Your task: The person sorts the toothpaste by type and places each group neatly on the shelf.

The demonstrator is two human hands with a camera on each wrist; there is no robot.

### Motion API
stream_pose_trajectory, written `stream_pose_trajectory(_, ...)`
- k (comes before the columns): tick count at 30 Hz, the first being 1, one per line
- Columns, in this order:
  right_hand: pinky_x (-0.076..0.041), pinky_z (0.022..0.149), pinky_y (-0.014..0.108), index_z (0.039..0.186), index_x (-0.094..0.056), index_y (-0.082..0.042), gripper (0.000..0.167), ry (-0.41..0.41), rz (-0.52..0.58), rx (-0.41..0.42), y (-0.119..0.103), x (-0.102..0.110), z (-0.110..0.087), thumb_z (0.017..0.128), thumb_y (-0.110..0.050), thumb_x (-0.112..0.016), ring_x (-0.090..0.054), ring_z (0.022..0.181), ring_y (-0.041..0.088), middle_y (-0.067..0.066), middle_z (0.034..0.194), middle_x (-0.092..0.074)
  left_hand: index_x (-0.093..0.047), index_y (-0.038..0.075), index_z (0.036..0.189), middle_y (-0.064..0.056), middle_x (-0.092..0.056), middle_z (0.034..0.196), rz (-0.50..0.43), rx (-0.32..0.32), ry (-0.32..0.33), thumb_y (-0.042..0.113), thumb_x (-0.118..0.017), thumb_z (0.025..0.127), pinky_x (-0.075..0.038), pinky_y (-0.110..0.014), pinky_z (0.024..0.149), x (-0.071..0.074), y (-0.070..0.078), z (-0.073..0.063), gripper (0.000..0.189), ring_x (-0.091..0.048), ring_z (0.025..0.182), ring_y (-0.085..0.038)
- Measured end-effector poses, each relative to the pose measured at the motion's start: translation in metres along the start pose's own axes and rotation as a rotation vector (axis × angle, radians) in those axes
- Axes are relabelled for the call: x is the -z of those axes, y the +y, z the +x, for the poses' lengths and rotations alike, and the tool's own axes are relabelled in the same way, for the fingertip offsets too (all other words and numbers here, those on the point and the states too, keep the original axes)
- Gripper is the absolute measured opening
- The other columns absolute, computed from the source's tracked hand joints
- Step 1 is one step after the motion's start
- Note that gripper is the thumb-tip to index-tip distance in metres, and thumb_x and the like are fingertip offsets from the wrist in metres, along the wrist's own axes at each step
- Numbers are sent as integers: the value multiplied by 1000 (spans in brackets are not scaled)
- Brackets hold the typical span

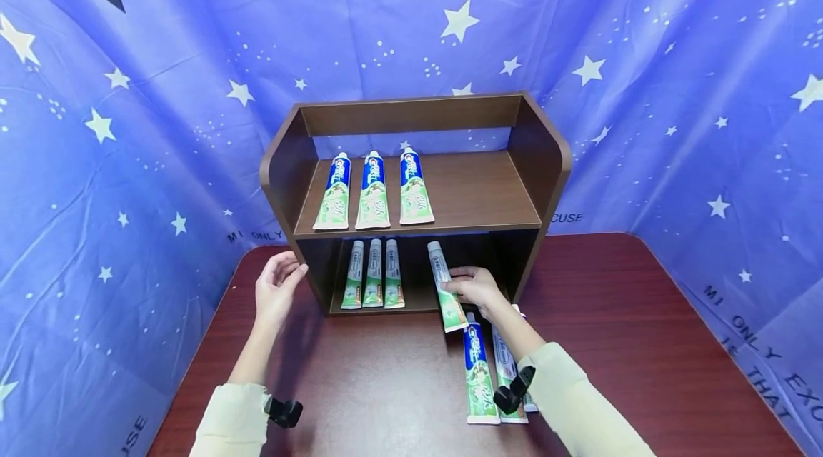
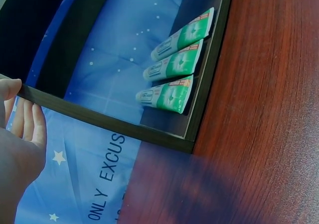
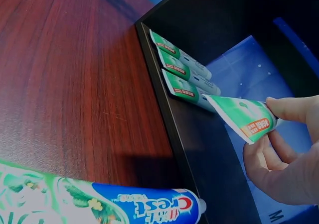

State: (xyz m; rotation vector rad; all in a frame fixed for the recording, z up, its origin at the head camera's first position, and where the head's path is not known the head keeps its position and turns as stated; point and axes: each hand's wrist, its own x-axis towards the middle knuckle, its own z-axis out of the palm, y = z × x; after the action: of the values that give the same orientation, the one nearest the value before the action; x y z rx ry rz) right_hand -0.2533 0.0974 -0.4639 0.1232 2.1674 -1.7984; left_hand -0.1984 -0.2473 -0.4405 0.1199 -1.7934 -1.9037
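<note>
My right hand (image 1: 476,289) pinches a silver-and-green toothpaste tube (image 1: 446,289) between thumb and fingers, tilted at the front of the lower shelf, cap end inward. Left of it, three matching tubes (image 1: 373,275) lie in a row on that lower shelf. My left hand (image 1: 276,289) is at the left side panel of the brown two-tier shelf (image 1: 411,230); in the left wrist view the panel's edge passes between its thumb and fingers. Three blue-and-green Crest tubes (image 1: 373,193) lie on the upper shelf.
On the reddish wooden table (image 1: 373,385), in front of the shelf's right part, lie a Crest tube (image 1: 479,378) and a silver-and-green tube (image 1: 504,360); another is mostly hidden by my right forearm. A blue star-patterned cloth (image 1: 398,28) surrounds the table.
</note>
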Motion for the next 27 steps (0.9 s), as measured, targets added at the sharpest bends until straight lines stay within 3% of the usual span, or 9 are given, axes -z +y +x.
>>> stream_pose_trajectory(6,-56,70,26,121,-59,7,49,41,-17,-6,4,-8,17,78,-8,-74,-61,72,7,16,101,-70,-62,13,100,16,-66,88,12,10,6,-12,-63,83,-49,-9,79,-1,0,-3,30,-64,83,4)
stream_pose_trajectory(15,-58,67,25,116,-62,8,44,115,41,-16,-2,-22,40,76,-4,-75,-60,65,5,5,83,-67,-62,14,102,15,-66,89,24,30,13,-11,-64,83,-50,-9,79,0,-2,-2,31,-63,84,3)
stream_pose_trajectory(21,-58,66,24,108,-69,3,41,218,-47,-27,2,-29,54,71,-7,-81,-59,63,5,9,86,-70,-62,16,101,16,-66,89,44,35,16,-10,-64,83,-50,-8,79,0,-2,1,31,-63,85,3)
stream_pose_trajectory(27,-58,64,24,102,-71,2,34,268,-132,-18,8,-36,61,69,-7,-80,-61,63,7,21,101,-70,-62,13,102,17,-65,88,43,28,8,-11,-64,83,-50,-8,78,1,-1,2,31,-63,84,3)
